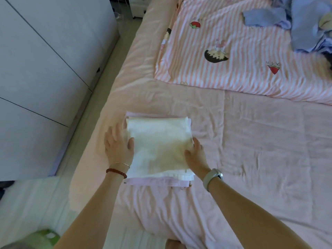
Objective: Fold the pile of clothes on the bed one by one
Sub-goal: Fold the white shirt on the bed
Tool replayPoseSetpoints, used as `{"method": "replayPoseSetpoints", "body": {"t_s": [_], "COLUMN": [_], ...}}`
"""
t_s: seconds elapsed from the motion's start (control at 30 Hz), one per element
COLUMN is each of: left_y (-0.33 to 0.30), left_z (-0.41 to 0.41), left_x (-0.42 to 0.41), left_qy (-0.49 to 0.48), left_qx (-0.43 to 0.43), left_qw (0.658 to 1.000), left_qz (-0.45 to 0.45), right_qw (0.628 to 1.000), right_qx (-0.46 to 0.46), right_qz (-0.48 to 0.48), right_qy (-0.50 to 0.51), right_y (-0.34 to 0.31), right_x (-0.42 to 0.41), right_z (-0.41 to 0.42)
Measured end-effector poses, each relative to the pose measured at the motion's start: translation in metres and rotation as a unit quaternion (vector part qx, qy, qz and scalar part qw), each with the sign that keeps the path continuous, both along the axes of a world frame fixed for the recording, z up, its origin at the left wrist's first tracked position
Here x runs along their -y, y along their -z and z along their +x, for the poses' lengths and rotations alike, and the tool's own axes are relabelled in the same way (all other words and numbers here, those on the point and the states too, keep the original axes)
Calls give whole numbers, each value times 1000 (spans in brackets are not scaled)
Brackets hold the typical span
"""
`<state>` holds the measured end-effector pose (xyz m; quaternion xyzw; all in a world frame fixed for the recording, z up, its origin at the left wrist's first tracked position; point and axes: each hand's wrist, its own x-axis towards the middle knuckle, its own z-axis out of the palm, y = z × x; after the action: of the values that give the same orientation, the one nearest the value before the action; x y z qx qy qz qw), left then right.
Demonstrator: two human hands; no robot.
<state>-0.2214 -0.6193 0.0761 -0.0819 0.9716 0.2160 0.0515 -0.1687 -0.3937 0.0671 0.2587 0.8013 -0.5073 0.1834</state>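
The fingers (115, 135) of the left hand (117, 147) lie straight and together along the left edge of the folded white garment (158, 148), thumb resting on top of the cloth; the fingers of the right hand (195, 153) lie just as flat against its right edge, thumb also on the fabric. Neither hand pinches or curls round anything. Flanking the garment this way looks meant to square its sides and press the fold flat, so this piece seems all but finished.

The white garment sits on a folded pale pink garment (152, 181), whose edges show beyond it on the near and far sides (a small stack of done pieces, by the look of it). That stack lies on the bed (260, 159), near its left side and close to the person, probably to keep it within easy reach.

Far beyond the white garment and to its right, on a pink striped quilt (224, 51), lies the unfolded pile of blue clothes (305, 24), well apart from the stack, so more folding remains. To the white garment's left, past the bed's edge, stands a grey wardrobe (45, 60).
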Motion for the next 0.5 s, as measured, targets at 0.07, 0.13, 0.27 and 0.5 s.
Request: {"method": "replayPoseSetpoints", "body": {"t_s": [0.07, 0.13, 0.27, 0.5], "left_y": [-1, -2, 26, 63], "left_z": [12, 27, 23, 12], "left_x": [-10, -26, -31, -6], "left_qy": [49, 158, 223, 222], "left_qx": [-60, -89, -2, 40], "left_qw": [993, 977, 962, 959], "left_qz": [-84, -115, -156, -172], "right_qw": [983, 926, 885, 920], "right_qx": [-28, -127, -178, -100], "right_qz": [165, 327, 362, 281], "right_qy": [-75, -135, -231, -254], "right_y": [1, 1, 9, 57], "right_x": [6, 14, 23, 33], "right_z": [11, 18, 2, 9]}}
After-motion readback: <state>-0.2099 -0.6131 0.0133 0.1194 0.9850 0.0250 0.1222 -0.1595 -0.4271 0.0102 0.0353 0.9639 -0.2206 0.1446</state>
